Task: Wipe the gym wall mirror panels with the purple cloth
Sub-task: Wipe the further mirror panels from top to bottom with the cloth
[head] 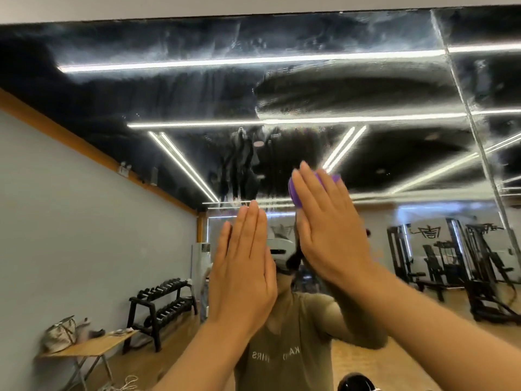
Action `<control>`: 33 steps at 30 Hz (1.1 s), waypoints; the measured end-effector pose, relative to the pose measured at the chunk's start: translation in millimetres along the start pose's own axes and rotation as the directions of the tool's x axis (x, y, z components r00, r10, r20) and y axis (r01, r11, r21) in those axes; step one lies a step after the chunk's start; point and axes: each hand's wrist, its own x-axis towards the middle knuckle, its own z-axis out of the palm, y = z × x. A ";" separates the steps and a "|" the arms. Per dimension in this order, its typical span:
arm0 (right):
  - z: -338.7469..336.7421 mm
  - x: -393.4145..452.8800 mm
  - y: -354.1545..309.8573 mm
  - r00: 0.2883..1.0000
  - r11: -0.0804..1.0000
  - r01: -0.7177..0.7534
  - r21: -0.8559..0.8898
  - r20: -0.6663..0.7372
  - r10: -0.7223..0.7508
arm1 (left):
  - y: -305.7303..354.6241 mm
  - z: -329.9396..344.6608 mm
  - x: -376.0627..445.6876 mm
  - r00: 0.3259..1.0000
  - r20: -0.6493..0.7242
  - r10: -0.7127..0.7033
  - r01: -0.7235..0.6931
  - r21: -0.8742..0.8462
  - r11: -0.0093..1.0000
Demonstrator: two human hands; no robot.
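Head view, and it's basically all mirror [338,88], filling the frame from just under the top edge down to the bottom. The upper half is smeary and streaked, with hazy wipe marks across the reflected black ceiling and its long light strips. A seam between panels runs down the right side of the frame.

The right hand [327,230] is up around the center, a bit right, with fingers straight and pressed flat, palm toward the glass. The purple cloth [296,190] is squashed between that palm and the mirror, so only bits of purple poke out past the fingers on the left and top. No curled grip here, just flat fingers pressing on the cloth.

The left hand [242,272] is just beside it, lower and to the left, fingers straight and together, holding nothing. I can't tell if it actually touches the glass.

Between and under the hands you can see the person's reflection in an olive shirt [284,348].

Also reflected: a dumbbell rack [163,303] at lower left, a folding counter [93,345] in front of it with a bag [60,333] sitting on it, and black weight machines [462,263] on the right side.
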 end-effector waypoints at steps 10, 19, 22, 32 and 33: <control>1.0 -103.4 27.1 0.982 0.979 0.183 -0.090 0.065 -0.178 | 31.1 12.9 5.1 1.000 0.012 0.001 0.000 -0.040 0.999; -23.3 40.2 75.2 0.998 0.997 -0.062 -0.042 -0.030 0.061 | 42.2 25.3 8.1 0.999 -0.029 -0.030 0.031 0.064 0.997; -23.9 30.8 75.9 0.997 0.998 -0.051 -0.024 -0.062 0.050 | 41.7 26.0 7.6 0.999 -0.030 -0.026 0.029 0.086 0.996; -21.6 -136.6 83.2 0.991 0.974 0.137 -0.182 0.015 -0.136 | 52.9 25.8 6.8 0.996 -0.020 -0.083 0.085 0.103 0.991; -21.7 -138.1 85.5 0.989 0.971 0.149 -0.185 0.029 -0.146 | 56.8 26.6 6.6 0.994 -0.022 -0.107 0.108 0.099 0.989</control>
